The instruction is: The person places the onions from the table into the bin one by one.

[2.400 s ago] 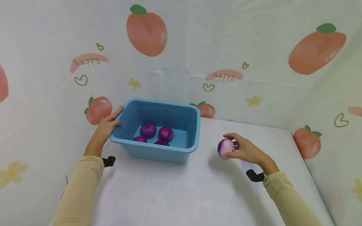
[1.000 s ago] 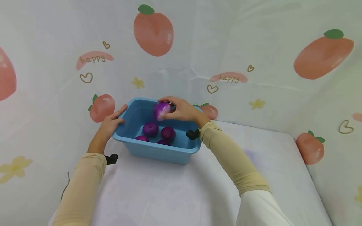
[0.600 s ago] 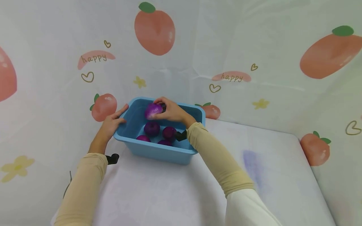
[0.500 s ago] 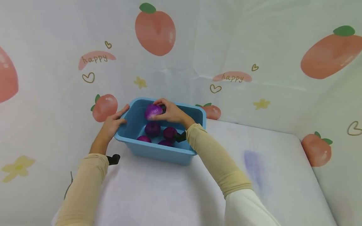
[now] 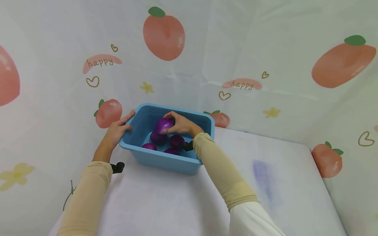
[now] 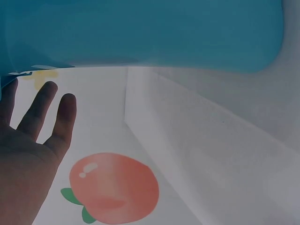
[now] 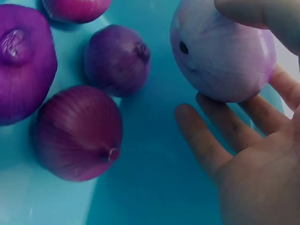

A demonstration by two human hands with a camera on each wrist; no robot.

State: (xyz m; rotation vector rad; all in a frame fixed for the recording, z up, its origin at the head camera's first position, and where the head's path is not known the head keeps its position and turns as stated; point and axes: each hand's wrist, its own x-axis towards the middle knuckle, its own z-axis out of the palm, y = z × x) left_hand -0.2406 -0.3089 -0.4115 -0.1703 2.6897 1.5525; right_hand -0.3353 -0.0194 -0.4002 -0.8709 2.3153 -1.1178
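Inside the light blue plastic tub (image 5: 168, 161), my right hand (image 5: 180, 125) holds a purple onion (image 5: 163, 126) with a pale side. Thumb and fingers lie on opposite sides of this onion (image 7: 222, 56) in the right wrist view; a small dark spot marks it. Several darker purple onions (image 7: 79, 133) lie on the tub's floor, partly hidden by the front wall in the head view. My left hand (image 5: 115, 129) rests on the tub's left rim. From the left wrist, its fingers (image 6: 64, 119) look straight and spread beneath the tub's edge.
The tub stands on a white-covered table (image 5: 165, 203), close to a fruit-printed backdrop (image 5: 195, 59). A bluish smudge (image 5: 263, 175) marks the cover on the right. Black wrist mounts (image 5: 118, 167) stick out at both cuffs.
My right hand has carried the onion from the table on the right into the tub, then lower toward the other onions. My left hand has stayed on the rim.
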